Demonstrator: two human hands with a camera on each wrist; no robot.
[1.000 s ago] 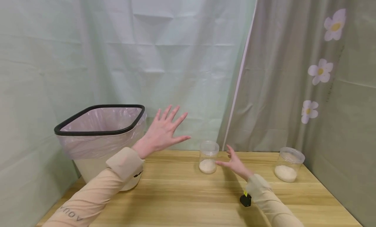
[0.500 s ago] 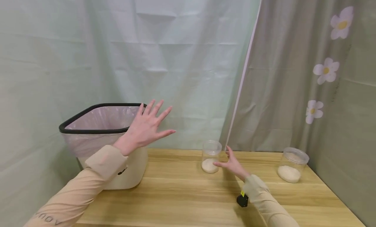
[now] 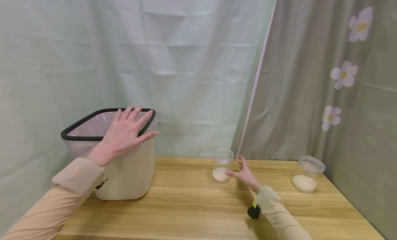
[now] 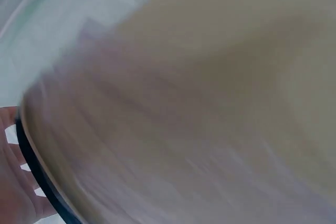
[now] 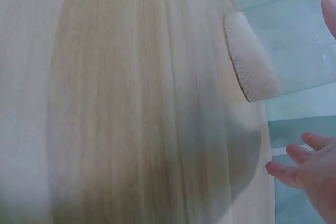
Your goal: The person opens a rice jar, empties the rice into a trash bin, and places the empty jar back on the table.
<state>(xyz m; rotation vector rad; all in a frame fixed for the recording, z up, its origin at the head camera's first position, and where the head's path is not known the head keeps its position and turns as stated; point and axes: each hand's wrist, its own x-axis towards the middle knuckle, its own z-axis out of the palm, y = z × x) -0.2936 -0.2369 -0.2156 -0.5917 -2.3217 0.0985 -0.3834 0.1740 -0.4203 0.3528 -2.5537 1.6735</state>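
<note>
A clear jar (image 3: 222, 165) is standing near the worktop's (image 3: 192, 205) back edge, white grains (image 3: 219, 175) lying in its bottom. The right hand (image 3: 246, 176) is hovering just beside it, thumb and fingers parted — whether the thumb is touching, I cannot tell. Another jar (image 3: 307, 174) is standing at the right. Well to the left, the left hand (image 3: 124, 132) is hanging spread by the black rim (image 3: 81, 138) of a lined bin (image 3: 133, 178) — contact being unclear.

The left hand (image 3: 123, 133) hides part of the black rim (image 3: 82, 138) of the bin (image 3: 131, 176), whose side (image 4: 210, 93) blurs in the left wrist view, while the right wrist view crops the jar (image 5: 294, 45).
</note>
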